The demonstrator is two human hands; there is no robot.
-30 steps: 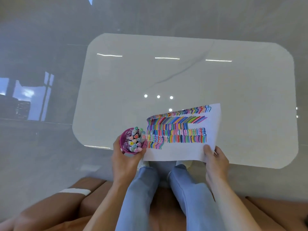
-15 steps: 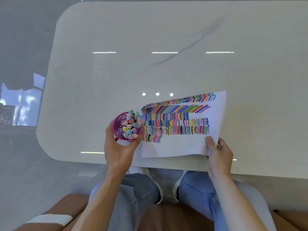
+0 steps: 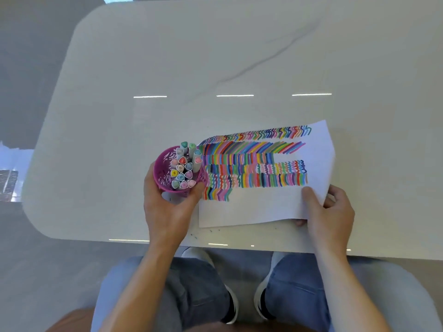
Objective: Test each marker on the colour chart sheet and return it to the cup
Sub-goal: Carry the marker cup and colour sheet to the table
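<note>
Nothing is readable; the marks on the marker caps are too blurred to tell.

Open glossy pale stone tabletop filled the upper half and left of the frame. At lower centre, the purple perforated plastic cup of capped markers, gripped by the left hand, touched the white paper sheet of coloured strokes. The right hand pinched the sheet's lifted right corner.

I see the purple lattice cup upright at the left edge of the colour chart sheet, packed with capped markers, caps up. The white sheet lies on the surface, rows of coloured strokes across its upper part, its right edge lifted.
</note>
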